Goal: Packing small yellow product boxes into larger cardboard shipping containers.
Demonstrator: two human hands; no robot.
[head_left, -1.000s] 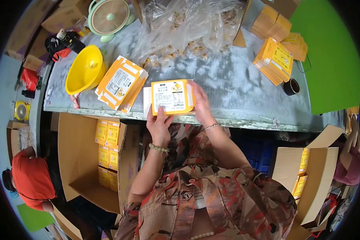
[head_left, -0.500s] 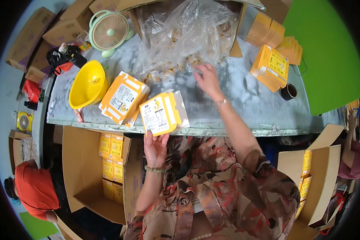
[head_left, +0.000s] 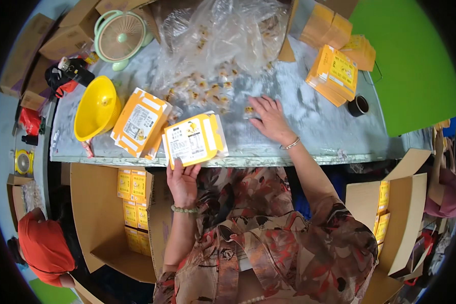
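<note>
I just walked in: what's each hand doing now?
Left hand: holding a yellow-and-white carton.
Right hand: open around a small wrapped piece; touching unclear.

Honestly can't make out any wording here. Dark print sits on the yellow-edged carton (head_left: 187, 141) mid-view, the flat cartons (head_left: 138, 122) at 10 o'clock, the carton stack (head_left: 339, 71) at 2 and the yellow boxes (head_left: 130, 214) at 8.

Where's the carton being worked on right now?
In the head view, left of centre: the yellow-and-white carton is held in the left hand at the near edge of the table, just right of the orange-and-white carton stack.
</note>
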